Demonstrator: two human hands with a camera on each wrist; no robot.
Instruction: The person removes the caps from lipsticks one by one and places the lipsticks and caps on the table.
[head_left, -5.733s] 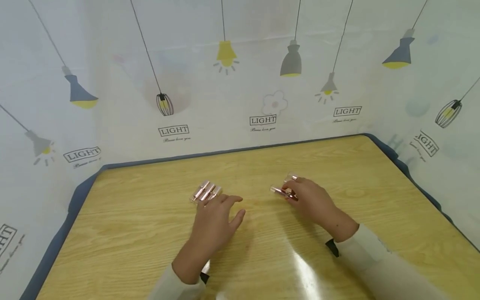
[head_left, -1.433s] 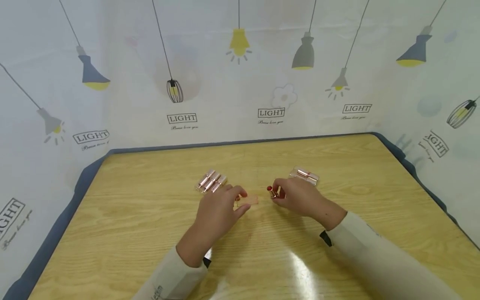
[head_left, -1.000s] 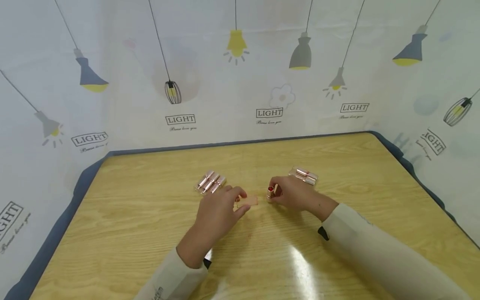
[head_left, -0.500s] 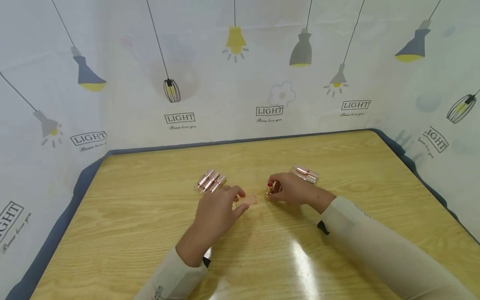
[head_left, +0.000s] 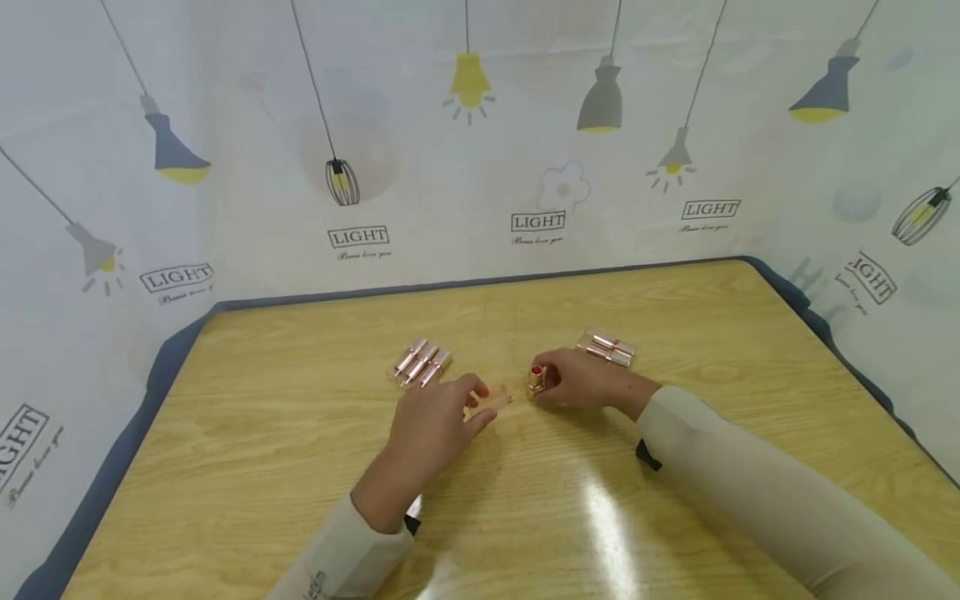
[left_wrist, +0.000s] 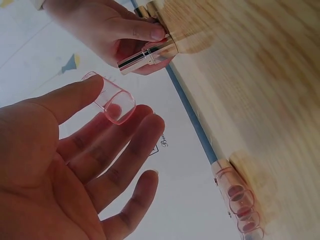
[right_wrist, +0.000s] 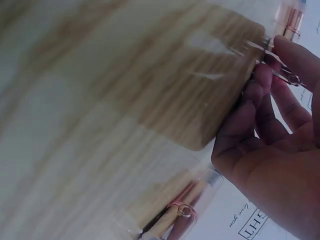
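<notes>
In the head view my left hand (head_left: 431, 425) is held low over the table's middle. Its thumb and a fingertip pinch a clear, pink-tinted lipstick cap (left_wrist: 116, 102), with the other fingers spread in the left wrist view. To the right, my right hand (head_left: 592, 379) grips an uncapped lipstick (head_left: 536, 379) with a shiny gold tube and a red tip. That lipstick stands upright, its base right at the tabletop. A gap separates the cap from the lipstick.
Three capped lipsticks (head_left: 420, 361) lie side by side beyond my left hand. Two more capped lipsticks (head_left: 607, 347) lie behind my right hand. The wooden table (head_left: 300, 483) ends at a blue edge against a lamp-printed backdrop (head_left: 442, 183).
Earlier my right hand held the lipstick lying flat and my left held nothing; now the cap is in my left hand. Lately the lipstick has tipped upright and moved slightly left.
</notes>
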